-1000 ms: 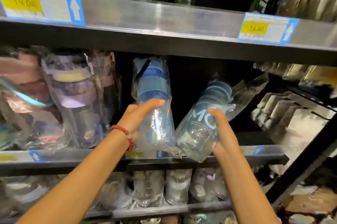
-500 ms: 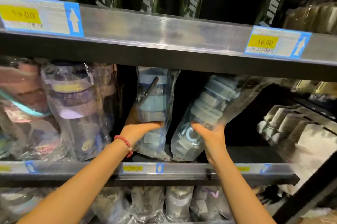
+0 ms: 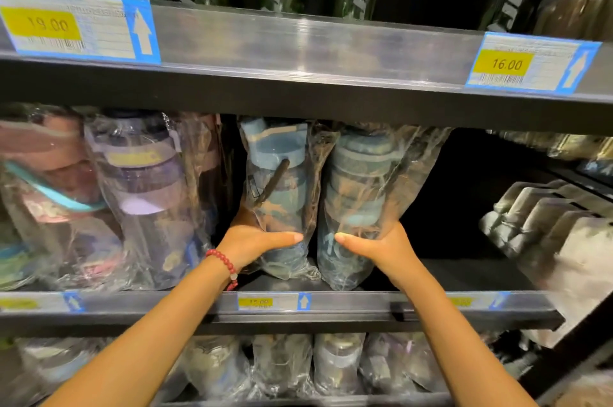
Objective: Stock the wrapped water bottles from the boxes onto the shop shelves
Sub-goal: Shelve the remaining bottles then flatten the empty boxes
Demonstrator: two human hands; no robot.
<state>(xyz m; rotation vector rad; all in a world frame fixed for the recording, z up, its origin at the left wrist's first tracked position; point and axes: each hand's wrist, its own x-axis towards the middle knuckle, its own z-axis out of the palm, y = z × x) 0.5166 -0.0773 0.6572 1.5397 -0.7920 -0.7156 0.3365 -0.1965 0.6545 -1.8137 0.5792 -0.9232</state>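
Two blue water bottles in clear plastic wrap stand side by side on the middle shelf (image 3: 464, 277). My left hand (image 3: 255, 242), with a red bead bracelet at the wrist, grips the left bottle (image 3: 277, 187) low on its body. My right hand (image 3: 378, 245) grips the right bottle (image 3: 360, 181) the same way. Both bottles are upright, bases on the shelf, tops just under the shelf above. My thumbs nearly meet between them.
Purple and pink wrapped bottles (image 3: 142, 194) fill the shelf to the left. Dark free room lies right of the two bottles. Grey wrapped goods (image 3: 544, 217) sit far right. The upper shelf edge (image 3: 298, 51) carries price tags. More wrapped bottles (image 3: 335, 363) stand below.
The right bottle was tilted to the right and now stands upright against the left one. Both hands have pushed the bottles deeper onto the shelf and slid lower on them.
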